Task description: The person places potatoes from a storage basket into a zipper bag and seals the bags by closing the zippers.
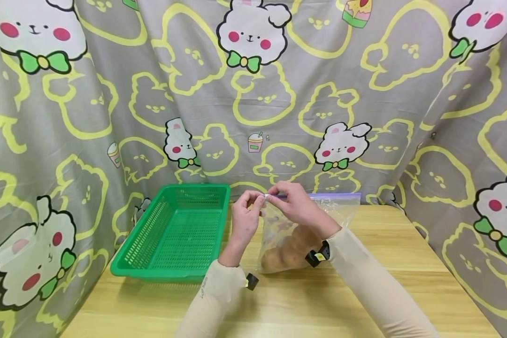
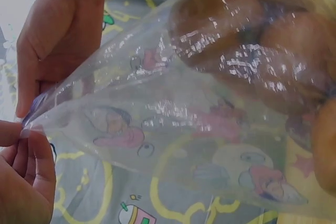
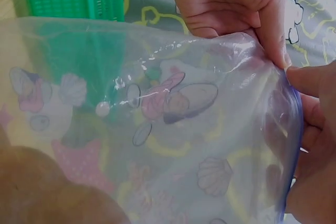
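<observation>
A clear zip-top bag with a purple closure edge stands on the table, printed with pink and white cartoon figures. Several brown rounded lumps lie in its lower part, blurred by the plastic. My left hand pinches the bag's top left corner between thumb and forefinger. Right beside it, my right hand pinches the closure edge, the fingertips of both hands meeting at the corner. In the right wrist view, fingers of the right hand lie behind the closure edge.
A green slotted plastic basket sits left of the bag on the light wooden table. Behind and at both sides hangs a grey curtain with cartoon prints. A small black device is strapped at the right wrist.
</observation>
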Tool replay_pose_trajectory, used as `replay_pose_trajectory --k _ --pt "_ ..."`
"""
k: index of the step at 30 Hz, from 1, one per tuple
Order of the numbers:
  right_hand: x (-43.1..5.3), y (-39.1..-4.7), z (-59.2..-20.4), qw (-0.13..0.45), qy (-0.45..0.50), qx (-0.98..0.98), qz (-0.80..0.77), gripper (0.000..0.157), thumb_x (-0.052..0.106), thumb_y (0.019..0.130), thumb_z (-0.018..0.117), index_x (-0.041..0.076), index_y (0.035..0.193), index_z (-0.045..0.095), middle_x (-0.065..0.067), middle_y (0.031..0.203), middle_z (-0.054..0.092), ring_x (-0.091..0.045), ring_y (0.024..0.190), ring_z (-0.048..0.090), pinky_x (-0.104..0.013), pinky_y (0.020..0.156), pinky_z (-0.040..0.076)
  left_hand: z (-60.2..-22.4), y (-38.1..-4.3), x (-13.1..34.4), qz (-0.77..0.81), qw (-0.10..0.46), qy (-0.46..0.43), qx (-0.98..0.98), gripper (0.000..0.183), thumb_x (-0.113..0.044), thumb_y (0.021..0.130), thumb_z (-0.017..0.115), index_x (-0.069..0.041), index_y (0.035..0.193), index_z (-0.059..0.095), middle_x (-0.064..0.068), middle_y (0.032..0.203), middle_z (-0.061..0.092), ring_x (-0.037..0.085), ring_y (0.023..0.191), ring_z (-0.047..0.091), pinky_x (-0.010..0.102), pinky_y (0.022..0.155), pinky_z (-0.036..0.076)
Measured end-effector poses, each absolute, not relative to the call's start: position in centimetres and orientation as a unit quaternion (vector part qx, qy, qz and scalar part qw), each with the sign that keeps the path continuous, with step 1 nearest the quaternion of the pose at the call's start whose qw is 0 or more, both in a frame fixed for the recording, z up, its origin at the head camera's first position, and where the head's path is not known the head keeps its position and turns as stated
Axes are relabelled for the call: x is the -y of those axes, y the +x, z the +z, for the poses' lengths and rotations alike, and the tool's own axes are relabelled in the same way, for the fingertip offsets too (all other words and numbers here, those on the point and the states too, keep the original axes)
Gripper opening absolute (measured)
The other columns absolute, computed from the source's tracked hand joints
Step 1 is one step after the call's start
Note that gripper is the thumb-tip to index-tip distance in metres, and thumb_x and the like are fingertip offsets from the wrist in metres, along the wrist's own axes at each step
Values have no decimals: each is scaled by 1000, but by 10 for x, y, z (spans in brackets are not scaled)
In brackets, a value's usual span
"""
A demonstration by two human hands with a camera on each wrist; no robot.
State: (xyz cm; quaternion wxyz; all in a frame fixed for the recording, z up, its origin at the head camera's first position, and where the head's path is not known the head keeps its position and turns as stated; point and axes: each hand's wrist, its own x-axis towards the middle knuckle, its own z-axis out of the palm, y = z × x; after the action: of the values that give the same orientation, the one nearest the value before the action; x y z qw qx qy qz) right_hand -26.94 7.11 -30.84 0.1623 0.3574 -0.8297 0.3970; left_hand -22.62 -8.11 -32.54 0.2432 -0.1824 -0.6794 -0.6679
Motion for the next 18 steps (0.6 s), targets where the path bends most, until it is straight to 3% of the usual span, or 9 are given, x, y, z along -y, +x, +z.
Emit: replay_pose_trajectory --k 5,18 --pt "-77 -269 -309 165 358 827 400 6 8 91 64 5 88 68 -3 85 63 -15 80 62 -31 76 54 -325 -227 78 -675 245 -177 673 12 2 93 57 13 90 58 23 78 57 29 69 55 22 55 50" --pt "-88 -272 -311 170 355 833 390 8 10 91 63 4 92 69 -4 88 66 -14 80 62 -31 74 54 -327 -231 83 -692 233 -155 665 14 -1 91 61 13 90 60 12 76 58 14 65 54 23 54 50"
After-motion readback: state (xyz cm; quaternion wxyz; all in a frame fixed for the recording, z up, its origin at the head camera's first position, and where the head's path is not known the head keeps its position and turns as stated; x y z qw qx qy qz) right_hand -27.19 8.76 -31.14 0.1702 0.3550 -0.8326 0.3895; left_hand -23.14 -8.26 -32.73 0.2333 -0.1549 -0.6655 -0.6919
